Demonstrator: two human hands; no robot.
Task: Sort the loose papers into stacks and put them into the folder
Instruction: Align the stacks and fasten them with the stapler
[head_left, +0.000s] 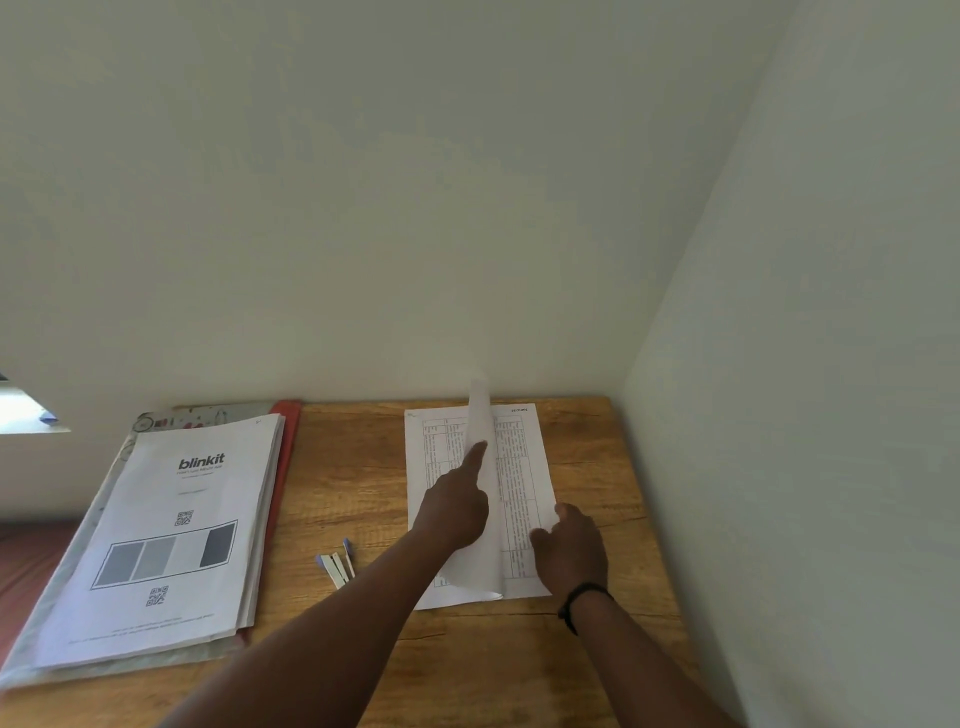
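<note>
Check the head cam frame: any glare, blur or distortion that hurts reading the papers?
Head view: soft, even light, no glare on the wooden table; blown-out window patch at the left edge; wide-angle bending of the walls. "blinkit" on the left stack reads clearly, but the table text on the right sheets is too small to read; the lifted page looks slightly blurred.

Under my fingers (480, 452) lies thin matt printed paper (519, 467) on a grained, matt wooden surface (353, 467), beside a matt white paper stack (171, 530) resting on a smooth, patterned folder (156, 418) with a red edge.
</note>
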